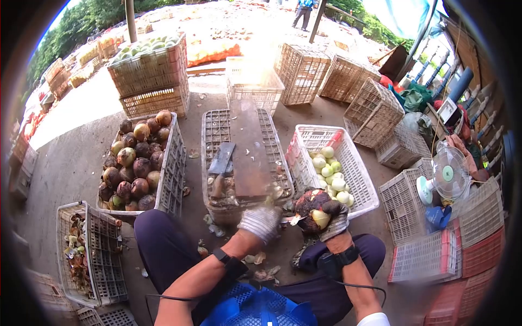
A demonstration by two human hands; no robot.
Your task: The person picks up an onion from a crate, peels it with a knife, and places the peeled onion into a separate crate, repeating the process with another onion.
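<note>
My left hand [259,224], in a pale glove, is closed on a small knife [286,219] whose blade reaches the fruit. A dark, round fruit [311,211] with a pale peeled patch sits in my gloved right hand [334,220], above my right leg. Between my knees and the far crates, a board [249,146] lies across an upturned crate [209,130]. On its left side rests a cleaver [222,158]. The white crate [362,179] at the right holds pale peeled fruits [329,168]; the crate [173,174] at the left holds dark unpeeled ones [142,167].
A crate of peel scraps [103,255] stands at the lower left. Stacked crates [149,76] with green fruits are behind. A fan [448,174] and more crates [424,252] line the right side. A person [303,13] stands far back.
</note>
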